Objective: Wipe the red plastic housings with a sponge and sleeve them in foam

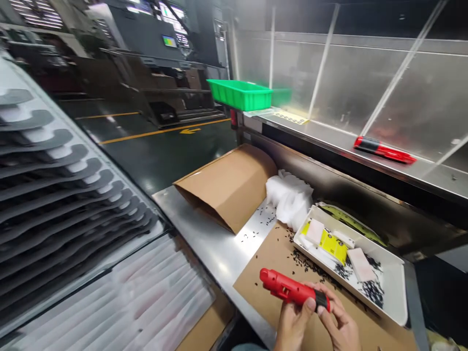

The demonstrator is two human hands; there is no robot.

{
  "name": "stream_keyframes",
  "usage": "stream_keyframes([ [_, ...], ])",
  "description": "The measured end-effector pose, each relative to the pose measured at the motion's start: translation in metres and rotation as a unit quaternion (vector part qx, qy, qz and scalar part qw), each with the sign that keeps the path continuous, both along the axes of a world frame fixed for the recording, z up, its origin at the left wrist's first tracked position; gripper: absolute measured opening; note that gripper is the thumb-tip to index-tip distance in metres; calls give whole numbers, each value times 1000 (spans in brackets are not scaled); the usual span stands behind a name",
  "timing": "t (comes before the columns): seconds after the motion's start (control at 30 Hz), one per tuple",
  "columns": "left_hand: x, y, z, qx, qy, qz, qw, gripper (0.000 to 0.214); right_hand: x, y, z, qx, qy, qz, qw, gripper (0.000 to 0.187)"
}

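Note:
A red tube-shaped tool point(288, 286) with a black band at one end is held over the cardboard, its exact kind unclear. My left hand point(293, 319) wraps its middle from below, thumb on top. Around the black end, the fingers of my right hand point(340, 319) are closed. Just beyond my hands lies a white tray point(393, 297) holding small black parts, pale pink blocks point(360, 264) and a yellow packet point(333, 246). More black parts are scattered over the brown cardboard sheet point(263, 282) beside the tray.
An open brown paper bag point(234, 185) lies on the metal bench, with crumpled white foam point(290, 195) beside it. On the raised ledge are a green bin point(241, 96) and another red-and-black tool point(383, 149). Stacked dark grey pieces point(73, 195) and white wrapped items point(120, 302) stand at left.

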State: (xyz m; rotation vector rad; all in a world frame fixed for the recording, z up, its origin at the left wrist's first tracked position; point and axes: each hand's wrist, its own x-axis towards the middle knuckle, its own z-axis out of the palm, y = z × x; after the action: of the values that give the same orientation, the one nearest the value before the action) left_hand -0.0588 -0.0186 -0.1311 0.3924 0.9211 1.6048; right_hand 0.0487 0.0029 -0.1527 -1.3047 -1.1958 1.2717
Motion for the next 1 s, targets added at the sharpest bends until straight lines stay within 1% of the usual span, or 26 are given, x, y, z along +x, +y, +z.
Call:
stream_keyframes([
  [0.1, -2, 8, -2, 54, 46, 7, 997, 44, 0, 15, -3, -11, 8, 20, 1000, 47],
  [0.2, -1, 13, -4, 77, 113, 15, 990, 39, 2, 26, -7, -28, 22, 33, 999, 47],
  [0.3, 0, 18, -7, 65, 158, 38, 985, 38, 5, 30, -12, -49, 45, 44, 997, 50],
  [0.4, 2, 25, -10, 35, 147, 38, 988, 43, 4, 31, -13, -63, 83, 59, 993, 51],
  [0.5, 2, 32, -8, -7, 97, 25, 995, 53, -1, 31, -10, -66, 106, 50, 991, 49],
  [0.57, -1, 36, -2, -42, 36, 11, 998, 52, -3, 31, -5, -60, 102, 29, 993, 47],
  [0.67, -10, 44, 11, -77, -114, -16, 990, 39, 3, 30, 6, -32, 78, -5, 996, 41],
  [0.73, -17, 50, 19, -104, -197, -14, 975, 28, 9, 27, 16, -4, 45, -35, 998, 41],
  [0.77, -19, 53, 22, -122, -221, -5, 968, 23, 12, 23, 20, 13, 22, -50, 998, 41],
  [0.83, -22, 56, 26, -156, -240, 2, 958, 18, 12, 15, 28, 50, -22, -64, 996, 39],
  [0.9, -23, 56, 30, -172, -242, -21, 955, 22, 5, 5, 32, 85, -46, -55, 994, 41],
  [1.0, -21, 50, 34, -174, -254, -72, 949, 32, -12, -7, 32, 128, -14, -29, 991, 50],
])
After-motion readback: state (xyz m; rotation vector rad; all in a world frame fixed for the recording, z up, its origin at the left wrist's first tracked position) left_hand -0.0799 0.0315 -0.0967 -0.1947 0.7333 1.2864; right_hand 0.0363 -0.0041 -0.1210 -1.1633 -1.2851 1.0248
